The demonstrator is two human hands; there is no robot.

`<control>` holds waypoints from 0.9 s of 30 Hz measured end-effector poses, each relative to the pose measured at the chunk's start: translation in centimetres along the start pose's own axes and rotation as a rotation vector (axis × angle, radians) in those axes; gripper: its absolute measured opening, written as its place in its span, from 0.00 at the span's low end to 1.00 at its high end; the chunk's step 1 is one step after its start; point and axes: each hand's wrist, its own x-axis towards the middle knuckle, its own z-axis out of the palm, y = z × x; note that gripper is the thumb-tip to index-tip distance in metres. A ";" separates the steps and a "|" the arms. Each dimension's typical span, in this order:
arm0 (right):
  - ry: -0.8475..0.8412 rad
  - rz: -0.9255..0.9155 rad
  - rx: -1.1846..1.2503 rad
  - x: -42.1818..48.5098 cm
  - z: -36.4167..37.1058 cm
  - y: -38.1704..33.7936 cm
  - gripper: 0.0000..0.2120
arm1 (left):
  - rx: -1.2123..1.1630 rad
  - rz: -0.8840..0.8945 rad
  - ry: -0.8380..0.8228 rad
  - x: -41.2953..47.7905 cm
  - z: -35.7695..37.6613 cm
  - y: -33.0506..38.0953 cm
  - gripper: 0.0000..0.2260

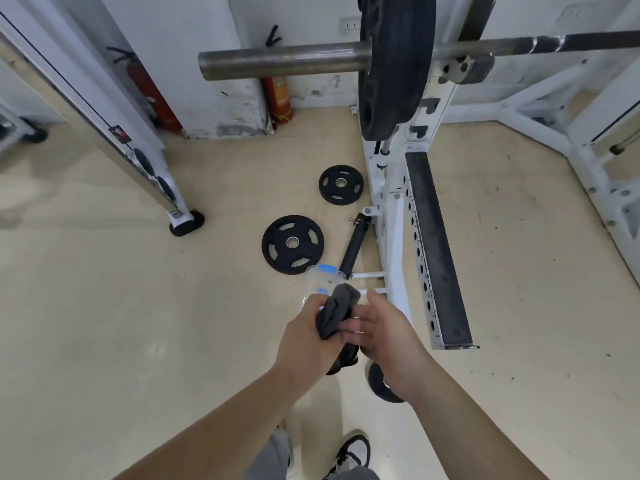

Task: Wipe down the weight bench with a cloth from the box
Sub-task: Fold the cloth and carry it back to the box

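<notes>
The pale floor [104,323] fills most of your view. To your right stands a white rack [391,237], its upright drilled with a row of holes, and a long black-topped beam [436,247] runs along it away from you. Across the top, a barbell [284,62] lies level from left to right with a big black plate [394,64] loaded on its sleeve.

Against the far wall stands a red fire extinguisher [280,98]. Its orange label carries print too small and blurred to read. A small dark tag [117,133] on the mirrored frame at your left is just as unreadable.

Two black weight plates lie flat on the floor, well apart from your feet: the larger plate [292,244] nearer you and the smaller plate [341,184] beyond it, close to the rack's foot.

The clear box [320,282], with its blue latches, sits on the floor just beyond your hands, partly hidden by them.

Your left hand [310,337] is curled round the dark grey cloth [337,311], which is bunched into a roll. Its long axis runs from upper right, over the box, down toward your left wrist.

Your right hand [388,337] is beside it with the thumb raised and the fingers reaching to the cloth's side. They are blurred, so you cannot tell whether they pinch it or only touch.
</notes>
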 end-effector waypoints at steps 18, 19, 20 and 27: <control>-0.072 -0.045 0.214 40.5 -5.0 17.7 0.18 | -0.143 -0.131 -0.409 31.6 5.3 -29.2 0.18; -0.063 -0.055 0.215 42.6 -5.4 19.0 0.19 | -0.116 -0.153 -0.392 33.2 6.0 -30.8 0.17; -0.042 -0.064 0.202 44.3 -5.6 20.2 0.19 | -0.083 -0.178 -0.367 34.8 6.7 -32.4 0.15; 0.115 -0.108 -0.065 52.0 -4.9 21.9 0.17 | -0.097 -0.320 -0.245 42.5 9.2 -39.1 0.13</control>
